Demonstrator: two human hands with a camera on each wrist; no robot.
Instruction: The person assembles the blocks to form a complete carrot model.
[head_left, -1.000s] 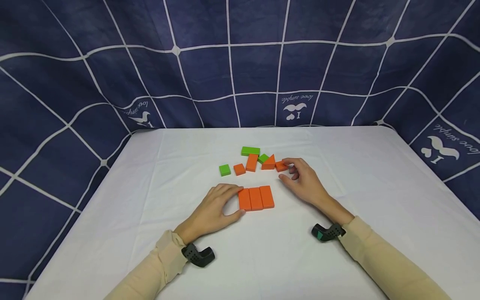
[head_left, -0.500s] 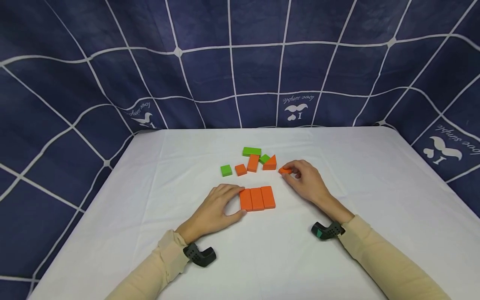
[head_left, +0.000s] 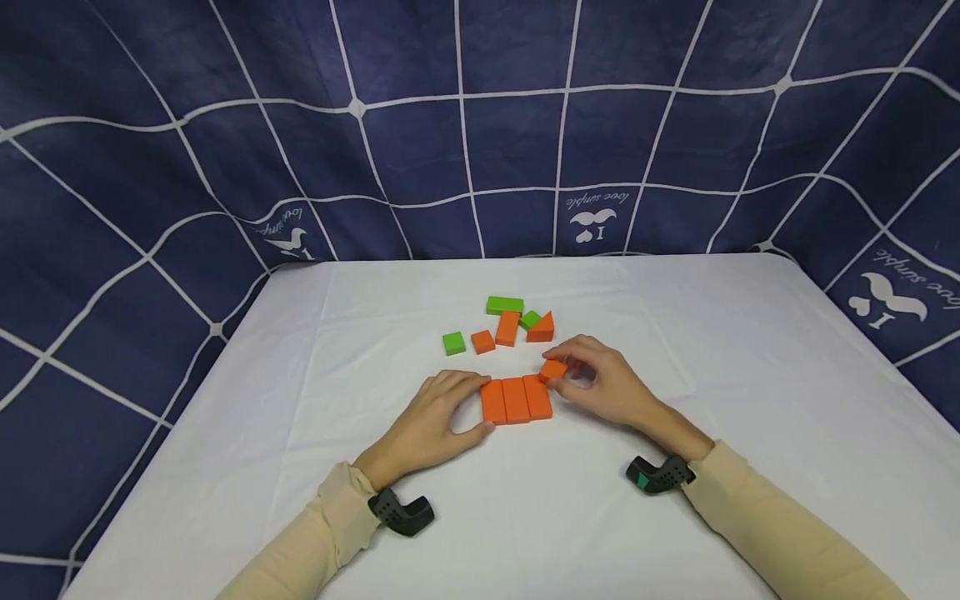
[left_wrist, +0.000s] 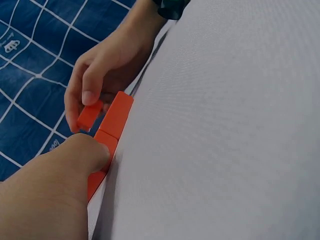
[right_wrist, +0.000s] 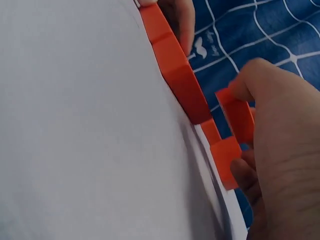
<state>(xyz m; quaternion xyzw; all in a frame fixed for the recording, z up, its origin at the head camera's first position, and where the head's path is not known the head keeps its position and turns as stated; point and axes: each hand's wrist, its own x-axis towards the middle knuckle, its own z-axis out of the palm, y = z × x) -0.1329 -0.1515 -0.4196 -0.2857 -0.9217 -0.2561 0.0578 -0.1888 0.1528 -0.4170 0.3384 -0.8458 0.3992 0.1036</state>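
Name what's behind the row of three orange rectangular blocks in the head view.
Beyond the row sit three green blocks and three orange blocks, one triangular. The small orange block in the right hand hides whatever is behind the row's right end.

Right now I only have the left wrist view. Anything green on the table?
Observer: Yes, a long green block, beyond the orange row.
Operator: Any odd shapes?
Observer: One orange wedge, up and left of the right hand in the head view.
Operator: Leftmost loose block?
Observer: A small green block, apart from the others.
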